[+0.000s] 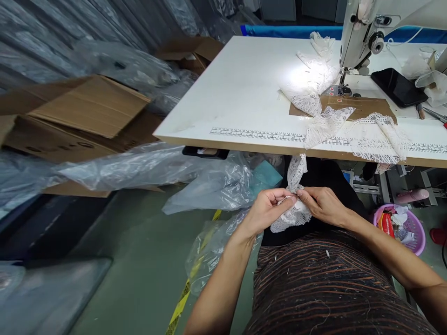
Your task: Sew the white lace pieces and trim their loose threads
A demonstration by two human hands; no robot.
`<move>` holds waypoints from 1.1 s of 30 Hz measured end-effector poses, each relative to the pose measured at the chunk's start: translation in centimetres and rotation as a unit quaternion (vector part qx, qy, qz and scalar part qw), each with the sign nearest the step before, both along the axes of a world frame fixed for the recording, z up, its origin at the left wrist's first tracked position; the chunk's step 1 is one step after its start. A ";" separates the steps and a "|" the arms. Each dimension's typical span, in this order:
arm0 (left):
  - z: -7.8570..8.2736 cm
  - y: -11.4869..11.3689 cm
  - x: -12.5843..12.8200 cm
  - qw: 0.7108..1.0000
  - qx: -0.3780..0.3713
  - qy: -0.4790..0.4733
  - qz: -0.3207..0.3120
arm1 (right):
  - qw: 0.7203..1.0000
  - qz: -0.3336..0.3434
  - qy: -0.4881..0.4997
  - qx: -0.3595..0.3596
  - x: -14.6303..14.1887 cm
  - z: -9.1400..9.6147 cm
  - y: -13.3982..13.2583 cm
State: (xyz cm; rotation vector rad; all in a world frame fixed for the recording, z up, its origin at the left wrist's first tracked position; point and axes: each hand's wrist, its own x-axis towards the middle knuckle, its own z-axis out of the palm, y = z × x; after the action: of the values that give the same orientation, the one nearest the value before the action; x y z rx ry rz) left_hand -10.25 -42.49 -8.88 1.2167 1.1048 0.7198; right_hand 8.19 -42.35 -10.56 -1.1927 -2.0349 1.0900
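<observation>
A long strip of white lace (316, 125) runs from under the sewing machine (363, 32) across the white table (244, 79), over its front edge and down to my lap. My left hand (267, 209) and my right hand (323, 204) meet there, both pinched on the lace end (293, 216), fingertips close together. More lace (379, 135) lies on the table's front right, over a printed ruler strip (258, 135). A brown card sheet (363, 107) sits under the machine's needle area.
A black phone (398, 86) lies right of the machine. Cardboard boxes (80, 111) and clear plastic bags (139, 167) crowd the floor at left. A pink basket (414, 228) with scraps stands on the floor at right. Yellow floor tape (185, 298) runs beneath my left arm.
</observation>
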 end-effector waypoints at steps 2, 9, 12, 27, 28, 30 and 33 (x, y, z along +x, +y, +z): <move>-0.1 0.0 0.0 1.000 0.009 0.004 -0.007 | 1.000 -0.021 0.003 -0.009 0.1 -0.2 0.0; -2.7 0.4 0.3 0.995 0.047 0.064 -0.063 | 0.958 -0.257 0.125 -0.018 -0.1 -1.6 1.8; -3.9 0.4 0.9 0.972 0.169 0.138 -0.090 | 0.948 -0.278 0.154 -0.019 -1.1 -2.0 3.4; -1.1 2.9 -0.2 0.972 0.233 0.002 0.020 | 0.979 -0.013 0.188 -0.072 -0.9 0.6 -2.4; -1.1 2.9 0.3 0.980 0.194 -0.019 -0.035 | 0.980 0.004 0.185 -0.075 -0.9 0.8 -2.8; -1.2 2.6 1.0 0.984 0.121 -0.082 -0.105 | 0.982 0.022 0.176 -0.072 -0.6 1.0 -3.2; -1.5 2.1 1.3 0.983 0.064 -0.143 -0.096 | 0.985 0.027 0.148 -0.079 0.3 1.1 -3.2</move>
State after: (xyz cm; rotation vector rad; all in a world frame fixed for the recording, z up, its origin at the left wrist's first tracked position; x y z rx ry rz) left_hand -8.92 -40.41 -10.40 1.2641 0.7024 0.7973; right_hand 8.47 -45.52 -9.42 -0.9856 -1.7877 1.3867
